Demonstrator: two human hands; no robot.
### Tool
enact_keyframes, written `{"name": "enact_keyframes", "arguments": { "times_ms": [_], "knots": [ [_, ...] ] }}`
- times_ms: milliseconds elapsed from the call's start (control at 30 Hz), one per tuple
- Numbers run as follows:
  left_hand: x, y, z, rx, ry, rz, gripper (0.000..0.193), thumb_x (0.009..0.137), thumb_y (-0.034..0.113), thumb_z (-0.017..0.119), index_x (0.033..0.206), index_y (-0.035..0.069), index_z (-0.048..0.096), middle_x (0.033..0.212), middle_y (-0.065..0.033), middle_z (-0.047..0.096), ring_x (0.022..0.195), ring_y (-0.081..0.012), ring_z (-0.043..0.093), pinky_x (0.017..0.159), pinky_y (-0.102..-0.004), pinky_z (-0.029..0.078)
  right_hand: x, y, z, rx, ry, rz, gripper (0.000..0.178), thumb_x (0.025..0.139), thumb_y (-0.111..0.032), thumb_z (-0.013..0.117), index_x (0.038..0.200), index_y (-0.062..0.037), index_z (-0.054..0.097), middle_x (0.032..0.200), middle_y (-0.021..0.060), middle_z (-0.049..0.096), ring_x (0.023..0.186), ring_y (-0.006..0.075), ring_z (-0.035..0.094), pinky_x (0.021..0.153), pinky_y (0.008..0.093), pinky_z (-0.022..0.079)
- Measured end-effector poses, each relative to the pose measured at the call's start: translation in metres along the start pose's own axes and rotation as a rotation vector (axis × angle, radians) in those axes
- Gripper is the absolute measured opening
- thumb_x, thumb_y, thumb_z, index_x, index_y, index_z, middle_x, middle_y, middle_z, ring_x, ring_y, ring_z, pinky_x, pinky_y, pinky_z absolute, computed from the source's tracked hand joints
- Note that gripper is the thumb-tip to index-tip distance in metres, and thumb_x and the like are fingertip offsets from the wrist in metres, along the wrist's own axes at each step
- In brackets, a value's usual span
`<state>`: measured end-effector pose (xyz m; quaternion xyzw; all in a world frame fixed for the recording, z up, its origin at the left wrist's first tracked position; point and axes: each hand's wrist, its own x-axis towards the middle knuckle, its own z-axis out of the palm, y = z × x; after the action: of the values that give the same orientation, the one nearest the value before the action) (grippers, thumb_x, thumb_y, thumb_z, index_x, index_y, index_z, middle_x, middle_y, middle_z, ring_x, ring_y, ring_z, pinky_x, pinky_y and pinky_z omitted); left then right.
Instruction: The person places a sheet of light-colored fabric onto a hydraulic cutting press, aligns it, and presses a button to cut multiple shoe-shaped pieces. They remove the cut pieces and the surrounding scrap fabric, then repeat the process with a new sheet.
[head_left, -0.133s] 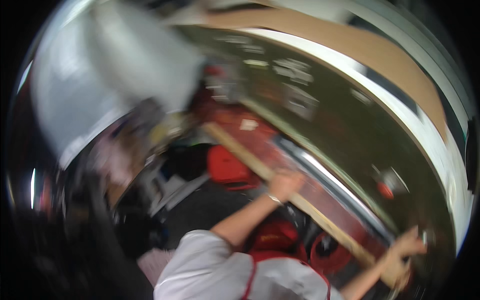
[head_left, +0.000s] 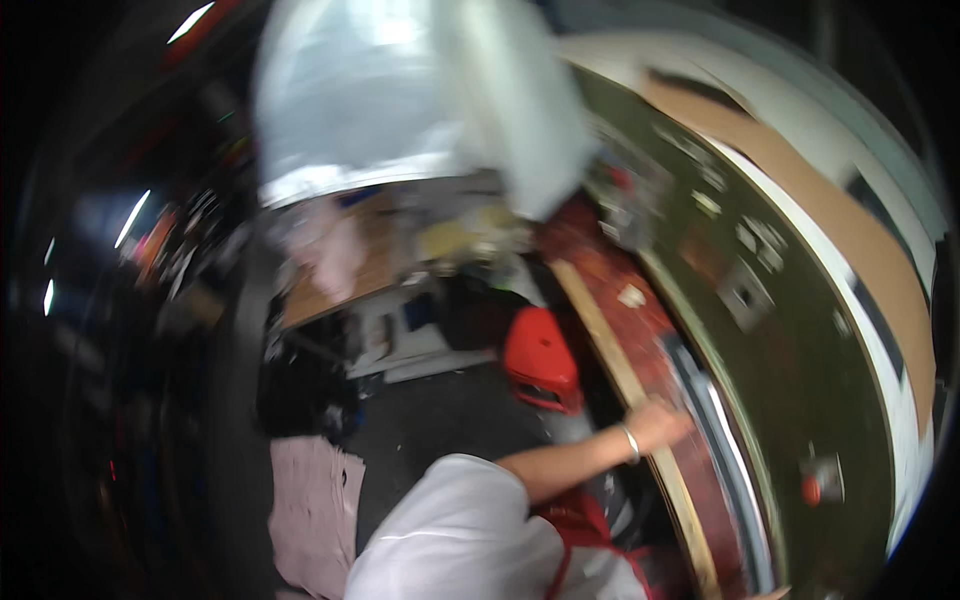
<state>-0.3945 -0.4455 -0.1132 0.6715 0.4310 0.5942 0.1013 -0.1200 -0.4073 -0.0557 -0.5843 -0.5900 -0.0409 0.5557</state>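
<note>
My left hand (head_left: 660, 425), with a band at its wrist, is over the red work surface (head_left: 632, 320), beside its pale wooden edge strip (head_left: 610, 350). Its fingers look bent, but blur hides whether anything is in them. Just right of it, a long grey metal bar (head_left: 722, 440) lies lengthwise on the red surface, along an olive-green panel (head_left: 790, 390). A small pale piece (head_left: 631, 296) rests farther up the red surface. My right hand is out of the picture.
A red plastic-looking item (head_left: 541, 360) stands left of the wooden strip. Whitish sheeting (head_left: 370, 110) hangs at the top. A pink cloth (head_left: 315, 510) is at lower left, and a brown board (head_left: 345, 255) bears more pink fabric. The panel carries a small red-knobbed fitting (head_left: 812, 488).
My view has swung left, so the scene sits farther right and lower. My right hand, visible before at lower right, has left the picture. My left hand stays by the wooden strip.
</note>
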Motion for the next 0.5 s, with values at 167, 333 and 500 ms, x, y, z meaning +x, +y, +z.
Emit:
{"name": "enact_keyframes", "arguments": {
  "times_ms": [167,333,500],
  "knots": [
    [-0.118,0.023,-0.059,0.514,-0.205,-0.391,0.022,0.087,0.028,0.058,0.078,0.009,0.066,0.068,-0.0091,0.061,0.074,-0.0269,0.061,0.075,-0.0380,0.045,-0.190,-0.097,-0.077,0.153,-0.497,0.170,0.055,0.089,-0.032,0.058,0.121,0.0099,0.041,0.115,0.0276,0.050,0.100,0.0297,0.054,0.078,0.0411,0.047],
    [-0.121,0.042,-0.071,0.434,-0.116,-0.420,0.019,0.084,0.021,0.059,0.073,0.006,0.065,0.069,-0.0122,0.062,0.075,-0.0292,0.061,0.080,-0.0402,0.044,-0.227,-0.135,-0.137,0.135,-0.745,0.326,0.059,0.090,-0.038,0.058,0.120,0.0111,0.043,0.115,0.0288,0.051,0.099,0.0325,0.055,0.077,0.0443,0.046],
    [-0.159,0.071,-0.093,0.464,-0.116,-0.436,0.020,0.084,0.023,0.059,0.073,0.008,0.064,0.068,-0.0132,0.062,0.073,-0.0306,0.061,0.082,-0.0416,0.045,-0.239,-0.136,-0.188,0.117,-0.881,0.422,0.064,0.090,-0.043,0.058,0.120,0.0122,0.046,0.115,0.0300,0.053,0.099,0.0353,0.055,0.077,0.0474,0.045]
  ]
}}
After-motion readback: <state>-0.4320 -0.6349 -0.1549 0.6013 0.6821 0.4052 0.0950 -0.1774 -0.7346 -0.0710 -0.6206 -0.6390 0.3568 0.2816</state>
